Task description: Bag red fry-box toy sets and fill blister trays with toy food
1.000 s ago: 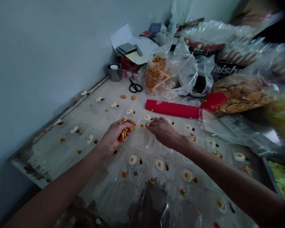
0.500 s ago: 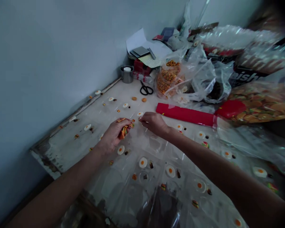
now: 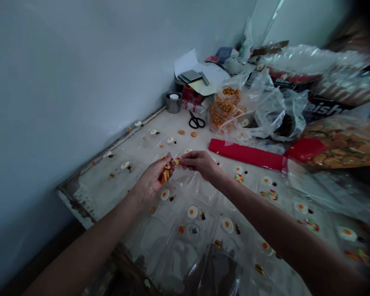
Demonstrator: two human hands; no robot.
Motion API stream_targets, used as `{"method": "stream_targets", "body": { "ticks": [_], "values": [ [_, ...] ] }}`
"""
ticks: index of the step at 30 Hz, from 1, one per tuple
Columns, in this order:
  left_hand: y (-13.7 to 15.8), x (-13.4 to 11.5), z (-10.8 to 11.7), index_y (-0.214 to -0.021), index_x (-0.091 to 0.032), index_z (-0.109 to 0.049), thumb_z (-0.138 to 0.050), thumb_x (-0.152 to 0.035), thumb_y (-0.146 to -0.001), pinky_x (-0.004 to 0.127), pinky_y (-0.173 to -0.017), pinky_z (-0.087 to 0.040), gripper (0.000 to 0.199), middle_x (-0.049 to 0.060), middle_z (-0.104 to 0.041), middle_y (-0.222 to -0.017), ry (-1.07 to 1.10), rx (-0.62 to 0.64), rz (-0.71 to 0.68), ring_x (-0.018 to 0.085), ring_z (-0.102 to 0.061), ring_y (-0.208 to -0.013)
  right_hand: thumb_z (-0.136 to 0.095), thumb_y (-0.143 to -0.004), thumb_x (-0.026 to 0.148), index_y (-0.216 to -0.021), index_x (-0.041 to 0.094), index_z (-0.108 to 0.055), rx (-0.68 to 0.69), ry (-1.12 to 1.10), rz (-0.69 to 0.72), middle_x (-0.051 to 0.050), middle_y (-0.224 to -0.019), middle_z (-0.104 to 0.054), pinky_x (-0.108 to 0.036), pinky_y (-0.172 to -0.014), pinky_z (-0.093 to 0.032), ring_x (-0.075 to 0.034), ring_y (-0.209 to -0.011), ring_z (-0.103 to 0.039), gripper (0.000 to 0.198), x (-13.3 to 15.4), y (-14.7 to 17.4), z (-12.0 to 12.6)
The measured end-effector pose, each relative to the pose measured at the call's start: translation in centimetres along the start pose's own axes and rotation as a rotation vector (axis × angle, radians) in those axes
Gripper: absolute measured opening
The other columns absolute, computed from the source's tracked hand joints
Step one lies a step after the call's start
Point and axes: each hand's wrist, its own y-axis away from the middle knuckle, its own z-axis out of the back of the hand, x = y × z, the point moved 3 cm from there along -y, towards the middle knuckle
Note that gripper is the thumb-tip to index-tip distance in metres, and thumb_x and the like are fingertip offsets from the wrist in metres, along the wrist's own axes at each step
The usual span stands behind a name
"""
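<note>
My left hand [image 3: 151, 177] is closed around several miniature food pieces [image 3: 164, 176], orange, green and red. At its fingertips, my right hand [image 3: 201, 163] pinches a small pizza-like piece [image 3: 176, 161], round with red and green on it. Both hands hover over the pale tabletop [image 3: 135, 191]. Below and around them lie rows of toy-like fried eggs [image 3: 192, 212], each beside a tiny dark piece. Little burger-like pieces [image 3: 259, 269] are spread among them. Another pizza-like piece [image 3: 239, 178] rests right of my right wrist.
A red flat strip [image 3: 246, 155] lies beyond my right hand. Farther back are black scissors [image 3: 197, 122], a metal cup [image 3: 173, 106] and a clear bag of small orange pieces [image 3: 223, 111]. At right sits a bag of round flat pieces [image 3: 342, 144]. A wall [image 3: 64, 82] borders the left.
My right hand has moved close to the left fingertips and now pinches a pizza-like piece. The left fingers have shifted round their handful. The whole view has swung slightly, moving the table rightward and down.
</note>
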Motion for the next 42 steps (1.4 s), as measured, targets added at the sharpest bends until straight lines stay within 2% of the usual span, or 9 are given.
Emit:
{"method": "stream_targets", "body": {
  "ticks": [5,8,11,15,20,23,30,34,42],
  "values": [
    [-0.5,-3.8,3.0,-0.082,-0.010,-0.065,-0.069,-0.016,-0.076,0.017,-0.044,-0.049,0.009,0.005,-0.066,-0.071,-0.024,-0.065,-0.015,0.010,-0.060,-0.053,-0.080,-0.073,0.027,-0.081,0.014,-0.073,-0.122,0.386,0.080,-0.006,-0.075,-0.074,-0.021,-0.057,-0.049,-0.011,-0.060,-0.063,0.017,1.4,-7.3,-0.3],
    [-0.8,-5.0,4.4,-0.089,-0.007,-0.068,-0.058,-0.016,-0.077,0.019,-0.043,-0.051,0.018,0.011,-0.068,-0.077,0.008,0.026,0.025,0.013,-0.063,-0.056,-0.079,-0.072,0.021,-0.071,0.014,-0.072,-0.156,0.672,0.073,-0.004,-0.064,-0.069,-0.024,-0.060,-0.048,-0.014,-0.060,-0.062,0.010,1.2,-10.7,-1.4],
    [-1.0,-5.2,5.2,-0.099,-0.007,-0.070,-0.059,-0.016,-0.080,0.019,-0.045,-0.052,0.023,0.010,-0.068,-0.081,-0.038,0.122,0.015,0.012,-0.063,-0.057,-0.083,-0.064,0.022,-0.065,0.014,-0.070,-0.217,0.855,0.064,-0.005,-0.062,-0.066,-0.028,-0.065,-0.046,-0.018,-0.066,-0.063,0.016,0.8,-11.9,-2.0],
    [-0.9,-4.8,5.8,-0.103,-0.012,-0.071,-0.068,-0.028,-0.087,0.014,-0.041,-0.047,0.023,0.004,-0.063,-0.073,-0.184,0.193,0.008,0.007,-0.055,-0.049,-0.087,-0.061,0.038,-0.089,0.017,-0.073,-0.302,1.058,0.259,-0.006,-0.083,-0.071,-0.028,-0.069,-0.045,-0.020,-0.079,-0.063,0.037,2.2,-10.3,-2.5],
    [-1.0,-4.5,6.1,-0.095,-0.012,-0.070,-0.074,-0.043,-0.082,0.013,-0.038,-0.042,0.033,0.005,-0.062,-0.072,-0.268,0.319,0.091,0.007,-0.053,-0.050,-0.066,-0.084,0.041,-0.101,0.020,-0.076,0.373,0.553,0.376,-0.001,-0.084,-0.072,-0.025,-0.071,-0.048,-0.014,-0.075,-0.062,0.029,4.1,-6.1,-6.0],
    [-0.9,-4.4,5.7,-0.090,-0.013,-0.070,-0.075,-0.050,-0.079,0.013,-0.036,-0.039,0.039,0.005,-0.061,-0.067,-0.276,0.418,0.107,0.007,-0.049,-0.046,-0.067,-0.080,0.034,-0.095,0.019,-0.078,0.541,0.409,0.320,0.002,-0.072,-0.069,-0.023,-0.064,-0.047,-0.011,-0.064,-0.058,0.024,4.2,-4.5,-7.6],
    [-0.2,-5.4,6.5,-0.101,-0.013,-0.073,-0.075,-0.030,-0.082,0.012,-0.043,-0.046,0.025,0.005,-0.066,-0.078,-0.299,0.233,0.075,0.006,-0.056,-0.051,-0.079,-0.068,0.025,-0.089,0.013,-0.077,0.175,0.222,0.033,-0.007,-0.072,-0.072,-0.022,-0.050,-0.045,-0.011,-0.056,-0.059,0.024,2.2,-8.1,-6.2],
    [0.2,-7.1,8.9,-0.104,-0.012,-0.073,-0.070,-0.023,-0.084,0.014,-0.041,-0.047,0.023,0.004,-0.065,-0.073,-0.225,0.100,0.059,0.007,-0.055,-0.047,-0.076,-0.074,0.021,-0.084,0.013,-0.073,-0.071,0.401,0.088,-0.006,-0.072,-0.073,-0.021,-0.053,-0.049,-0.012,-0.057,-0.063,0.013,3.0,-13.2,-5.4],
    [-0.8,-10.3,12.2,-0.105,-0.013,-0.071,-0.068,-0.006,-0.075,0.018,-0.048,-0.052,0.030,0.004,-0.067,-0.081,-0.170,0.016,-0.079,0.011,-0.064,-0.061,-0.082,-0.062,0.016,-0.067,0.015,-0.072,-0.163,0.806,0.140,-0.005,-0.071,-0.071,-0.025,-0.067,-0.047,-0.020,-0.076,-0.066,0.011,2.6,-19.1,-8.8]
  ]
}}
